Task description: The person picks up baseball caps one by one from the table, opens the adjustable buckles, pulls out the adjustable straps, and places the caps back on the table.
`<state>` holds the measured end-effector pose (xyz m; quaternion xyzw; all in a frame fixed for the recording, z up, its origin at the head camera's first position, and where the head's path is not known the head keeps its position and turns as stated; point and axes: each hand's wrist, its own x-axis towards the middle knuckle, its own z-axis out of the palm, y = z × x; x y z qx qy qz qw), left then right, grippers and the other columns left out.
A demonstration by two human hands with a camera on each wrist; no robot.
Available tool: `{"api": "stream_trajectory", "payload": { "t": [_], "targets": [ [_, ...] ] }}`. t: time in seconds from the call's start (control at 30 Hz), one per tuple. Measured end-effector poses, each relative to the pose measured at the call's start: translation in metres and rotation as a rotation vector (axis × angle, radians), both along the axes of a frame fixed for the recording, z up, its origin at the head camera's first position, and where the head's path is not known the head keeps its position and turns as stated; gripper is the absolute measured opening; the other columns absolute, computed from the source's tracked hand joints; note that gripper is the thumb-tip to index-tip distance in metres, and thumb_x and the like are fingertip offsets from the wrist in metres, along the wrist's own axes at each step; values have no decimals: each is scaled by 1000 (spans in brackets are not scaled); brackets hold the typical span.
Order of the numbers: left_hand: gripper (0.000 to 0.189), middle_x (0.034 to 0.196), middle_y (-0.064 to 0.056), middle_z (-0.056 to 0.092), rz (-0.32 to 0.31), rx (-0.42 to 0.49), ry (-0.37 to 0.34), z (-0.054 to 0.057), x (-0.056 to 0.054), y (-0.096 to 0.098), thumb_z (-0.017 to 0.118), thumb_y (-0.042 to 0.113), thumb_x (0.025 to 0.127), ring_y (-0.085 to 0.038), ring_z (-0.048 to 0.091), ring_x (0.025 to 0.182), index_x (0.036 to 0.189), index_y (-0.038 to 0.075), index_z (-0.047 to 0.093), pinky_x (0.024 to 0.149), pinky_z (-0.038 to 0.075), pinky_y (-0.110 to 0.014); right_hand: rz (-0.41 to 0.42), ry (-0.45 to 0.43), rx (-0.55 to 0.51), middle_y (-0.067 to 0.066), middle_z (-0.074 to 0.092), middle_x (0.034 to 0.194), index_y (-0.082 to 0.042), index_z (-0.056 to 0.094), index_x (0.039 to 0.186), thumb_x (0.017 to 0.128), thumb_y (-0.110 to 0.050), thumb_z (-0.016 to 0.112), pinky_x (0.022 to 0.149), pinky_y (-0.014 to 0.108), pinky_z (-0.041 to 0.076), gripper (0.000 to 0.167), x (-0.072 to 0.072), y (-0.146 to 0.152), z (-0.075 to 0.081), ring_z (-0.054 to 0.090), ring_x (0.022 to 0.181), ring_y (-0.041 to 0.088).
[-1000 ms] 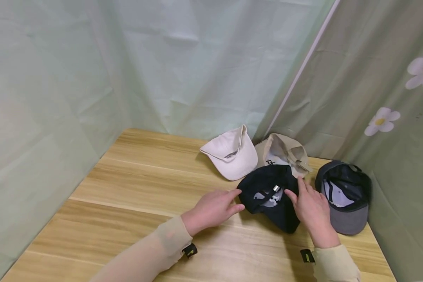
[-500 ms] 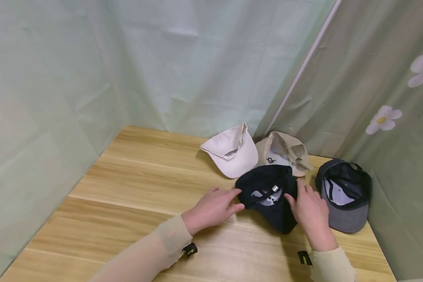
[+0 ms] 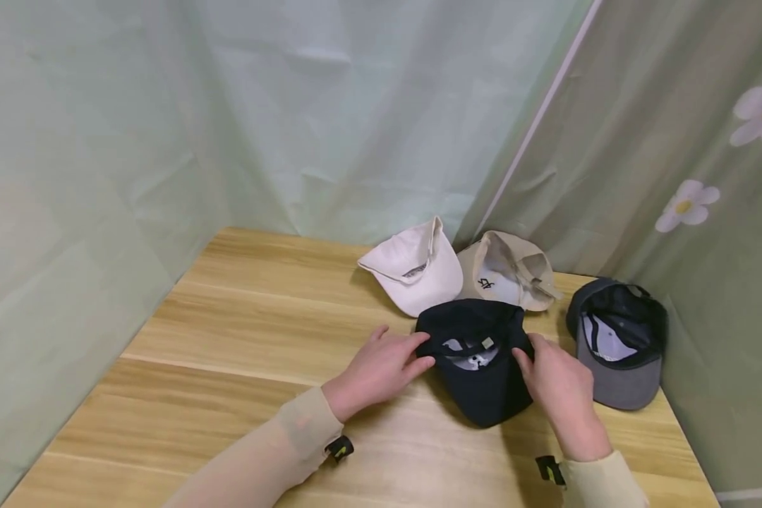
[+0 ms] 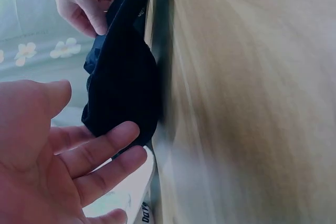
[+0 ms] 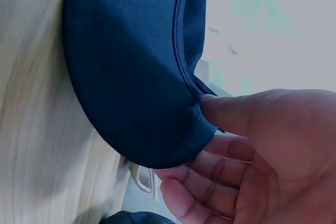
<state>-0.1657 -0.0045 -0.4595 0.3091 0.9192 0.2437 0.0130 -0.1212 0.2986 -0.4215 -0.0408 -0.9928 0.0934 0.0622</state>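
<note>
Cap (image 3: 473, 386) of dark cloth with curved brim (image 3: 484, 409), emblem (image 3: 475, 362) partly hidden behind strap (image 3: 468, 351); pinched in right grip (image 3: 559, 381), touched by left grip (image 3: 381, 367) with extended fingers (image 4: 107, 174).

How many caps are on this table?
4: the black cap between the left hand and the right hand; the white cap behind it, leftward; the beige cap beside that; the grey-brimmed cap at far right. No others show.

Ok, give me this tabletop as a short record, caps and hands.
black cap: opening in view, brim on near side
left hand: fingers touching black cap's left side
right hand: pinching black cap's right side
white cap: leftmost, behind black cap
beige cap: beside white cap, behind black cap
gray-brimmed cap: rightmost, opening in view
table: wood-grain top
</note>
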Motion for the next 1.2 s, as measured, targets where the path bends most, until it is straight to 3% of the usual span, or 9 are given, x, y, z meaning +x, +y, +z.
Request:
{"api": "stream_trajectory", "payload": {
  "t": [0.13, 0.37, 0.57, 0.73, 0.9, 1.07, 1.2],
  "targets": [
    [53, 144, -8, 72, 5, 16, 24, 3, -4, -2, 61, 45, 114, -22, 67, 135, 153, 9, 64, 127, 29, -62, 13, 8, -11, 28, 76, 104, 1, 70, 128, 108, -26, 71, 65, 65, 55, 34, 1, -3, 8, 73, 87, 50],
    [47, 144, -11, 72, 36, 53, 55, 11, -11, -13, 64, 36, 113, -24, 66, 138, 148, 5, 67, 128, 29, -60, 70, -27, -39, 14, 70, 79, -6, 71, 99, 109, -26, 68, 58, 57, 49, 23, 0, -12, 15, 68, 71, 41],
    [44, 143, -13, 72, 63, 61, 53, 12, -14, -24, 68, 31, 111, -26, 66, 138, 146, 3, 68, 128, 30, -59, 126, -65, -54, 12, 69, 78, -9, 71, 91, 109, -28, 70, 60, 54, 49, 26, 2, -24, 14, 68, 71, 38],
    [43, 140, -13, 74, 82, 76, 59, 10, -13, -34, 70, 28, 110, -27, 68, 135, 144, 2, 69, 127, 32, -57, 176, -104, -55, 1, 54, 66, -15, 62, 80, 109, -31, 70, 58, 45, 44, 35, 5, -32, 12, 56, 63, 26],
    [41, 136, -15, 75, 103, 80, 78, 9, -9, -44, 72, 23, 108, -32, 69, 131, 142, 1, 70, 125, 37, -56, 217, -120, -70, -2, 47, 63, -18, 55, 74, 109, -34, 70, 58, 41, 40, 42, 9, -43, 8, 50, 61, 22],
    [40, 136, -15, 75, 146, 59, 80, 8, -7, -53, 72, 25, 108, -36, 68, 131, 143, 4, 71, 117, 46, -51, 257, -119, -97, -3, 45, 62, -18, 54, 70, 108, -34, 72, 57, 39, 39, 45, 12, -53, 4, 47, 59, 19],
    [39, 126, -14, 76, 166, 52, 102, 8, -7, -58, 73, 25, 108, -34, 71, 119, 141, 4, 72, 106, 54, -50, 282, -126, -121, -4, 45, 62, -19, 52, 69, 108, -34, 72, 57, 39, 39, 47, 14, -59, 1, 46, 58, 18]
  ]
}}
